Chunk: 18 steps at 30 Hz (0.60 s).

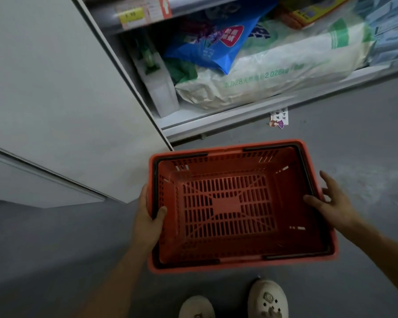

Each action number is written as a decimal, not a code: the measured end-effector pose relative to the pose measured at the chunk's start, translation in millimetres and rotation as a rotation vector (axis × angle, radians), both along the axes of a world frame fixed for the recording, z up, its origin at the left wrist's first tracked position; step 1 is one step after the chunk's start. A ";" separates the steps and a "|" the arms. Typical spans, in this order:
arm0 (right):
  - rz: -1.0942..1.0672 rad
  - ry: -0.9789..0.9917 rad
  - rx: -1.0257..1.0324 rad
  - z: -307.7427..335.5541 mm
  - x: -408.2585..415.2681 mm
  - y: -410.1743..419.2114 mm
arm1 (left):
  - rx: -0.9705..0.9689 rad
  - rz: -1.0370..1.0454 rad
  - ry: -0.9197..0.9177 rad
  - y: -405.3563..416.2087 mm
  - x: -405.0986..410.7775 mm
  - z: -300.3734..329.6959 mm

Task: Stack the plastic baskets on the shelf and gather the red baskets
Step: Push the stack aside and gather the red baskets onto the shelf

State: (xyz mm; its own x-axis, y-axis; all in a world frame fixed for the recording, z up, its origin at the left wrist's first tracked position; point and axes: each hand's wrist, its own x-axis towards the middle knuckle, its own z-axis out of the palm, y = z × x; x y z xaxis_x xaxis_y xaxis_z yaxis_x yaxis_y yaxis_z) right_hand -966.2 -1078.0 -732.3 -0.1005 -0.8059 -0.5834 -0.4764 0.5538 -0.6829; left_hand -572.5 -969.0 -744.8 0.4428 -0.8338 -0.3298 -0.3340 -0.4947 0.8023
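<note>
A red plastic basket with a slotted bottom and black handles folded along its rim is held level above the grey floor, in front of my feet. It is empty. My left hand grips its left short wall, thumb hooked over the rim. My right hand holds the right wall, thumb inside and fingers spread along the outside. Whether another basket is nested under it, I cannot tell.
A white store shelf stands ahead, its bottom level packed with a large white-green bag and a blue bag. A white panel flanks it on the left. A paper scrap lies on the floor. My white shoes are below.
</note>
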 end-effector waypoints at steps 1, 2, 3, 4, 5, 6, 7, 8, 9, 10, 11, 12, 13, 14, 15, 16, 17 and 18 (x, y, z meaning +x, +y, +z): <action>-0.001 -0.024 0.003 -7.4 0.1 1.8 | -0.003 -0.009 0.013 0.0 1.9 -4.9; 0.006 -0.037 -0.012 -14.2 0.3 4.3 | -0.016 -0.020 0.026 0.9 4.4 -10.8; 0.013 -0.032 -0.039 -19.4 1.9 7.2 | -0.024 -0.022 0.036 2.2 6.8 -15.7; 0.004 -0.026 -0.064 -22.6 3.7 9.6 | -0.032 -0.017 0.051 3.5 8.6 -19.6; -0.004 -0.017 -0.081 -25.5 4.2 10.6 | -0.038 -0.009 0.073 4.3 9.6 -22.5; -0.015 -0.014 -0.096 -26.2 4.5 10.5 | -0.053 0.001 0.104 5.1 9.8 -24.3; -0.015 -0.015 -0.112 -25.7 4.8 10.1 | -0.067 0.017 0.135 5.6 9.6 -24.8; -0.017 -0.019 -0.127 -23.3 5.7 10.2 | -0.083 0.033 0.169 5.9 8.6 -23.2; -0.014 -0.020 -0.139 -21.2 5.8 10.7 | -0.091 0.047 0.187 6.2 7.7 -20.6; -0.016 -0.026 -0.148 -17.3 6.0 11.4 | -0.095 0.056 0.190 6.2 6.4 -17.2; -0.016 -0.033 -0.152 -13.7 4.6 12.4 | -0.087 0.059 0.189 6.6 5.0 -13.2; -0.017 -0.051 -0.147 -7.3 3.5 13.9 | -0.075 0.062 0.195 7.7 3.9 -7.9; -0.011 -0.063 -0.137 0.0 2.2 15.9 | -0.062 0.067 0.194 9.8 4.2 -1.8; -0.017 -0.068 -0.129 9.6 1.3 17.4 | -0.059 0.071 0.193 11.4 4.8 5.7; -0.021 -0.063 -0.121 18.6 -1.1 18.6 | -0.049 0.067 0.196 12.4 5.8 14.3; -0.030 -0.062 -0.111 27.5 -4.1 21.5 | -0.034 0.059 0.193 14.5 5.9 23.3; -0.034 -0.057 -0.106 38.0 -7.1 25.4 | -0.017 0.051 0.189 16.2 4.7 34.6; -0.051 -0.057 -0.104 51.1 -9.5 28.9 | -0.008 0.048 0.193 17.2 3.4 46.7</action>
